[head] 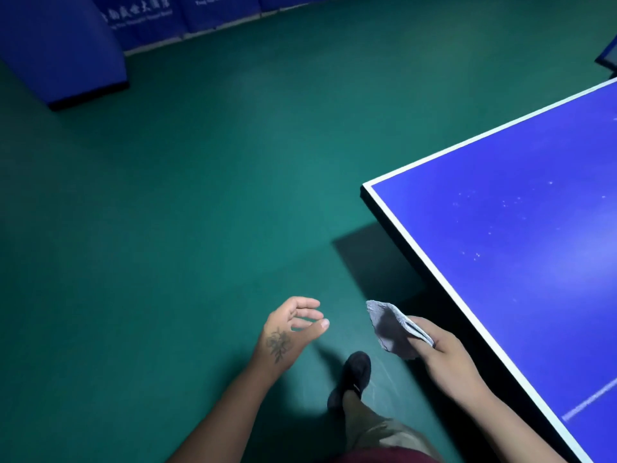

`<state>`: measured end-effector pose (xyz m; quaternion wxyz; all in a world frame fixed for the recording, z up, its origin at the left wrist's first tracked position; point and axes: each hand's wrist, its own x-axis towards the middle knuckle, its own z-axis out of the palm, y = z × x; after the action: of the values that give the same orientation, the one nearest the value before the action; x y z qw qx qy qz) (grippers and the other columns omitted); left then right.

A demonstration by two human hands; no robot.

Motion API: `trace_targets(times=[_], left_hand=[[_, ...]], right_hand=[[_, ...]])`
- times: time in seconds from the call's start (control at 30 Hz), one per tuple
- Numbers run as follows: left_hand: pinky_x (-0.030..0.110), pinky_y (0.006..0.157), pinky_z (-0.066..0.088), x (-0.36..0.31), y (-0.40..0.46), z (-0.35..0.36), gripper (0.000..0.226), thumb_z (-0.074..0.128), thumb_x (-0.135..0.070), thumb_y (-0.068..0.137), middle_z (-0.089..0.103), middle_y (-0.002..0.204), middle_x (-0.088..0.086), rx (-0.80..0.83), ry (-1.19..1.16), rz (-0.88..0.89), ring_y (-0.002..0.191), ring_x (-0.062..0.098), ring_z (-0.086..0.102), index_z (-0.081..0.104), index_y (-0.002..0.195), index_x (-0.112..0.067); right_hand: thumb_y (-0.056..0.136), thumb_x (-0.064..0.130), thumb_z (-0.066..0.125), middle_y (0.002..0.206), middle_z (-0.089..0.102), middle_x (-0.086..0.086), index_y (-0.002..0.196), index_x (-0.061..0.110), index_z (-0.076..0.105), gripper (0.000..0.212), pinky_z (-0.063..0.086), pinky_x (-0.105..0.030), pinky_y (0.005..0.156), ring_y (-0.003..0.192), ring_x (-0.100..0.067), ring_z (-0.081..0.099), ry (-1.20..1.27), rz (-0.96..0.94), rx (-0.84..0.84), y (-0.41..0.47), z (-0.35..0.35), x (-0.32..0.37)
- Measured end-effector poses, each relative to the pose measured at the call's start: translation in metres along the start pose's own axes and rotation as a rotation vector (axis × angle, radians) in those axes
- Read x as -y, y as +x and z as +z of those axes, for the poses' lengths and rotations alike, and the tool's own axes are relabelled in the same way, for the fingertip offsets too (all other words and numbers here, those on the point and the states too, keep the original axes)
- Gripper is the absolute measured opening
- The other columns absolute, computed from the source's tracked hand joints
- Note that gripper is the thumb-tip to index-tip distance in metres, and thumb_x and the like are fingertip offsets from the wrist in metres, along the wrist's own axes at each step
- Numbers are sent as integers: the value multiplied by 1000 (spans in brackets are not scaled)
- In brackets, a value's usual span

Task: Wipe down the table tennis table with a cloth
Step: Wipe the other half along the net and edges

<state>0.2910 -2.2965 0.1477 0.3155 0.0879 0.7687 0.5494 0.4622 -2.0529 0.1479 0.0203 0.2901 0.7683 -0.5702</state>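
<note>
The blue table tennis table [521, 235] with white edge lines fills the right side, its near corner at centre right. Small pale specks dot its surface. My right hand [447, 355] pinches a folded grey cloth [390, 325] in the air, just left of the table's long edge and off the surface. My left hand [290, 329] hovers over the floor to the left, fingers loosely curled, holding nothing.
Green floor [200, 195] spreads left of the table. Blue barrier panels [143, 21] line the back, and a blue padded block [63, 51] stands at upper left. My dark shoe [354, 375] is on the floor between my hands.
</note>
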Motion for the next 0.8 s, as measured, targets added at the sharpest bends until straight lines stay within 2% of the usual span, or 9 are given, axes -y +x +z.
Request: trace_targets(times=[0.13, 0.2, 0.3, 0.33, 0.43, 0.57, 0.7, 0.8], left_hand=[[21, 84, 55, -37, 79, 1, 53, 85, -48, 69, 81, 102, -8, 49, 76, -21, 89, 10, 73, 71, 114, -24], [22, 86, 56, -58, 120, 0, 55, 84, -54, 68, 80, 102, -11, 76, 123, -5, 88, 8, 73, 71, 114, -26], [22, 86, 57, -88, 180, -3, 52, 85, -53, 69, 80, 102, -12, 92, 161, 2, 88, 7, 74, 71, 113, -28], [23, 86, 58, -97, 195, -4, 49, 86, -48, 71, 80, 102, -11, 97, 148, 6, 89, 9, 74, 72, 114, -27], [22, 87, 59, -119, 249, -8, 45, 85, -38, 74, 81, 104, -4, 120, 99, 11, 91, 12, 74, 73, 114, -22], [21, 88, 57, -136, 327, -25, 46, 86, -38, 73, 81, 104, -2, 180, 97, 13, 93, 14, 73, 73, 114, -21], [21, 85, 57, -158, 421, -52, 56, 85, -52, 65, 81, 102, -6, 267, 97, 34, 88, 8, 73, 73, 113, -26], [23, 85, 55, -182, 491, -76, 56, 82, -57, 64, 81, 102, -11, 356, 143, 56, 88, 6, 74, 72, 113, -31]], right_hand=[[104, 7, 55, 93, 75, 19, 111, 56, 71, 52, 51, -36, 84, 84, -3, 67, 49, 58, -54, 76, -25, 14], [104, 7, 56, 93, 75, 19, 110, 55, 73, 51, 52, -35, 84, 83, -3, 67, 83, 56, -77, 113, -36, 29], [103, 6, 57, 88, 73, 27, 109, 46, 74, 44, 47, -18, 79, 78, 7, 63, 75, 85, -99, 167, -54, 52], [104, 6, 57, 84, 72, 28, 109, 44, 73, 42, 46, -17, 77, 77, 7, 62, 72, 93, -117, 181, -59, 60], [106, 9, 57, 79, 71, 24, 105, 40, 73, 34, 46, -28, 80, 74, 4, 62, 102, 139, -203, 232, -69, 70], [107, 13, 58, 77, 70, 24, 102, 39, 72, 30, 46, -31, 79, 74, 1, 61, 88, 208, -270, 292, -67, 82], [107, 10, 58, 78, 70, 28, 103, 39, 71, 32, 46, -20, 78, 75, 5, 61, 84, 256, -345, 356, -50, 107], [107, 9, 58, 85, 73, 26, 104, 41, 72, 35, 47, -28, 80, 77, 7, 63, 102, 300, -417, 398, -32, 136]])
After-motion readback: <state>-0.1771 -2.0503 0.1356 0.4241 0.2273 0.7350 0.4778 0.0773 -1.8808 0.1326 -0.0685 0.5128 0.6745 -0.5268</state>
